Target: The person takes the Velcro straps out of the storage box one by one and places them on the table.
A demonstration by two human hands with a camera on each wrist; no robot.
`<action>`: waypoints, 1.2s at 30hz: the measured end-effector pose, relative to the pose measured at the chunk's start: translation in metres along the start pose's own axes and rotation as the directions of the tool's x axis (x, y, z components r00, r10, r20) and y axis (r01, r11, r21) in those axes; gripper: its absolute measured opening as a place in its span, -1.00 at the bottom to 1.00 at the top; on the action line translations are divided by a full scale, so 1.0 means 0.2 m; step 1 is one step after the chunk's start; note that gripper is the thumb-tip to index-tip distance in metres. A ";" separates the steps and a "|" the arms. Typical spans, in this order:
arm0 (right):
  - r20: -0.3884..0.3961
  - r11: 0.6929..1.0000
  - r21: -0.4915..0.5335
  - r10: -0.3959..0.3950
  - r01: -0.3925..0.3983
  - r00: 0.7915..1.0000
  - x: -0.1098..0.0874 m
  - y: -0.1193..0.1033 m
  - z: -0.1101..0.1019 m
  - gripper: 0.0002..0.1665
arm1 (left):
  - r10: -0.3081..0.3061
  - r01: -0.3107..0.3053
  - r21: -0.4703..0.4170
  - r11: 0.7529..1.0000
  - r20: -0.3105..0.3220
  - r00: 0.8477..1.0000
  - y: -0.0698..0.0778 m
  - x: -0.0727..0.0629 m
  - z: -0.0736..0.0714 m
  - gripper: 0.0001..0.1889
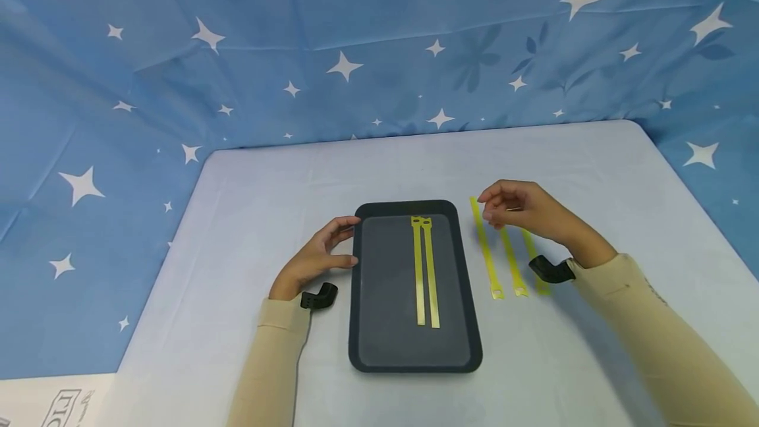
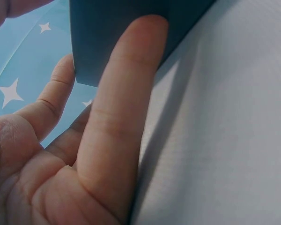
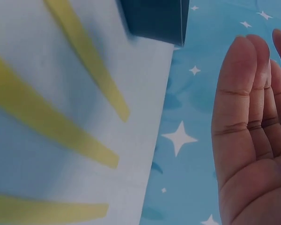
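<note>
A dark rectangular tray point(image 1: 385, 295) lies on the white table, with two yellow cable straps point(image 1: 432, 282) side by side in it, their slotted heads at the far end. My left hand point(image 1: 317, 252) is at the tray's left side, thumb and fingertips against its wall point(image 2: 96, 42). To the right of the tray, three more yellow straps point(image 1: 485, 249) lie on the table, slotted heads toward me. Above their far ends hovers my right hand point(image 1: 522, 208), fingers loosely bent and holding nothing. In the right wrist view the straps point(image 3: 51, 117) lie apart from the fingers.
A white cloth point(image 1: 284, 183) covers the table. Behind it and to both sides hangs a blue curtain point(image 1: 385, 12) with white stars. Printed lettering shows on a pale item point(image 1: 65, 404) at the lower left. A black wrist device point(image 1: 551, 270) sits above the rightmost strap.
</note>
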State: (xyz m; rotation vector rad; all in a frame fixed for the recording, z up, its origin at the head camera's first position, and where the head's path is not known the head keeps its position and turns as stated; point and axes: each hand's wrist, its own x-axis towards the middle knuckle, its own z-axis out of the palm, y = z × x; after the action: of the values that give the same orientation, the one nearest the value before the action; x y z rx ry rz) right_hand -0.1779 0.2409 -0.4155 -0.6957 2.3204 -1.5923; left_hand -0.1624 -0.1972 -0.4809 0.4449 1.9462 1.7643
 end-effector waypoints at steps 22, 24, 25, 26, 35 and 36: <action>0.130 0.994 0.070 -0.089 0.080 0.987 0.13 -0.05 0.10 -0.72 | 0.000 0.000 -0.004 1.000 -0.005 1.000 0.01 0.00 0.00 -0.13; 0.142 0.995 0.066 -0.080 0.071 0.987 0.14 -0.05 0.11 -0.70 | 0.004 -0.004 -0.002 1.000 -0.003 1.000 0.01 0.00 0.00 -0.13; 0.146 0.996 0.060 -0.075 0.067 0.986 0.15 -0.05 0.12 -0.70 | 0.006 -0.006 -0.002 1.000 -0.002 1.000 0.01 0.00 0.00 -0.13; 0.151 0.996 0.056 -0.071 0.063 0.986 0.15 -0.06 0.12 -0.70 | 0.009 -0.009 -0.002 1.000 -0.001 1.000 0.01 0.00 0.00 -0.12; 0.219 0.999 0.009 -0.048 0.047 0.975 0.20 -0.08 0.19 -0.69 | 0.014 -0.014 0.001 1.000 0.000 1.000 0.00 0.00 -0.01 -0.13; 0.229 0.999 0.007 -0.039 0.038 0.973 0.21 -0.09 0.19 -0.68 | 0.012 -0.012 0.002 1.000 0.000 1.000 0.00 0.00 -0.01 -0.13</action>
State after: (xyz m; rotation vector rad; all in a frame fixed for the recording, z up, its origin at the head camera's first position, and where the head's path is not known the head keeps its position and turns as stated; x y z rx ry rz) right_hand -0.1917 0.1838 -0.4112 -0.8791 2.1504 -1.4452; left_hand -0.1636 -0.1977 -0.4804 0.4582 1.9490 1.7700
